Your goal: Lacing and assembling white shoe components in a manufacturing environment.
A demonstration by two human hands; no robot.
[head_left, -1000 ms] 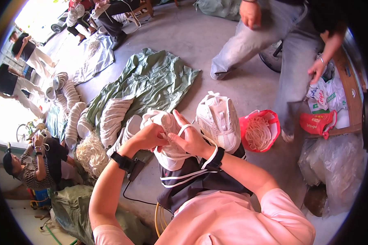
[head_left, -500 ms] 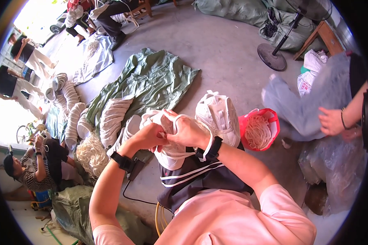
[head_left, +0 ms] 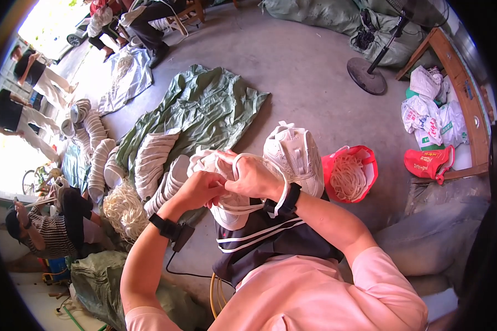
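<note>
A white sneaker (head_left: 230, 216) rests on my lap under both hands, its upper partly hidden by my fingers. My left hand (head_left: 203, 188) is closed in a pinch over the sneaker's lacing, its fingertips meeting those of my right hand (head_left: 254, 176). A white shoelace (head_left: 286, 190) runs over the back of my right hand and hangs in a long loop beside the wrist. The fingers of my right hand are bent and closed at the lacing, and the lace end between the fingertips is hidden. Just beyond stands a second white sneaker (head_left: 294, 154).
To the right is a red bag (head_left: 373, 175) of pale laces. At left lie a heap of laces (head_left: 126, 209), rows of nested white shoe parts (head_left: 156, 160) and a green tarp (head_left: 210, 105). A fan (head_left: 367, 77) stands far right. Another person (head_left: 52, 229) sits at left.
The person at right has moved nearer along my right side, uncovering bags and a wooden frame. The seated person at left has raised a hand. My hands have barely shifted.
</note>
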